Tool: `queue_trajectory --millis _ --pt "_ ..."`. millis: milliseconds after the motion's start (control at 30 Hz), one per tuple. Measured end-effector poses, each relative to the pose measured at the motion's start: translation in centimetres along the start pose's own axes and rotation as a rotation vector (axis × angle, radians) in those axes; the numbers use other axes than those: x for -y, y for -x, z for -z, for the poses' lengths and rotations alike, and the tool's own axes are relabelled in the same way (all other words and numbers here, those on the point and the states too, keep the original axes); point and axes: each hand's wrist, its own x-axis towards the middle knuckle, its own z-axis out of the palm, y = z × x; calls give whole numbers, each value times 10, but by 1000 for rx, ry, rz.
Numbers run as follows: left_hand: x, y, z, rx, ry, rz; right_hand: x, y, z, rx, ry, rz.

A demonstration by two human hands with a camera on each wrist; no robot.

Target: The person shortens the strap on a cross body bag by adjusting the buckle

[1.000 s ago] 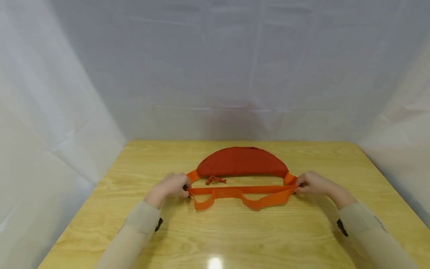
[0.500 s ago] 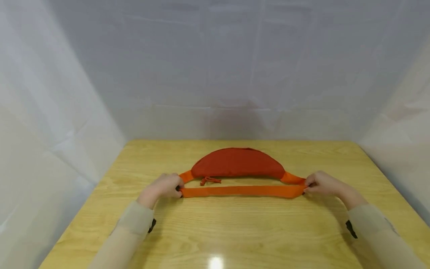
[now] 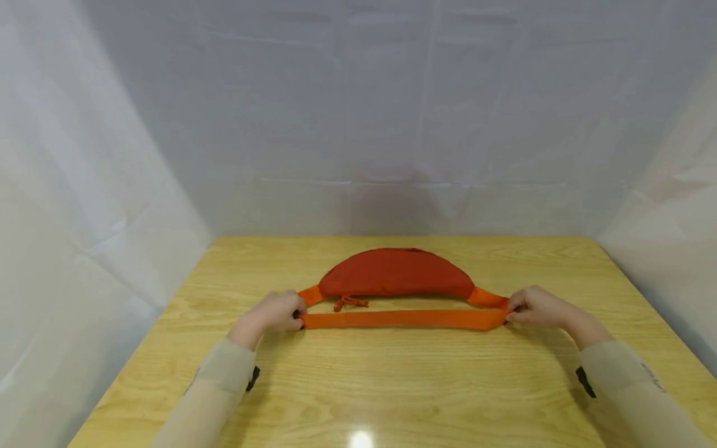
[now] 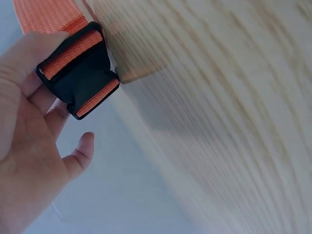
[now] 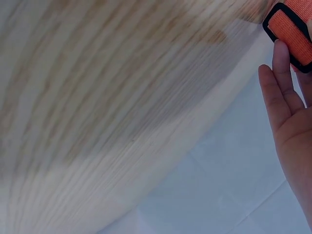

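Observation:
A red crescent-shaped waist bag (image 3: pixel 394 274) lies on the table with its curved side away from me. Its orange strap (image 3: pixel 392 320) runs taut and almost straight along the near side. At the left end, my left hand (image 3: pixel 276 311) pinches a black plastic side-release buckle (image 4: pixel 90 80) threaded with webbing; the little finger stands free. On the right, my right hand (image 3: pixel 536 307) grips the strap's other bend, at a black rectangular slider (image 5: pixel 267 28); its thumb is mostly hidden in the right wrist view. A red knotted cord (image 3: pixel 350 302) lies between bag and strap.
The light wooden table (image 3: pixel 386 386) has its back edge just behind the bag. White sheeting (image 3: pixel 392 124) hangs behind the table and down both sides. A black band (image 3: pixel 253 378) shows under the left sleeve.
My hands have moved apart, the left hand leftward and the right hand rightward. The strap, slack and wavy before, is pulled straight, and the bag has shifted slightly left. Little differs over the last half second.

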Motion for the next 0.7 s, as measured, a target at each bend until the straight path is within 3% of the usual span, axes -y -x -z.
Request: queue_trajectory --millis 200,500,700 --pt "2 0 -1 -10 17 -1 1 0 1 -8 -7 -3" --pt "2 1 -2 -21 43 -46 -1 4 -3 -19 -15 65" --pt "3 0 -5 -7 26 -48 3 2 -6 -44 45 101"
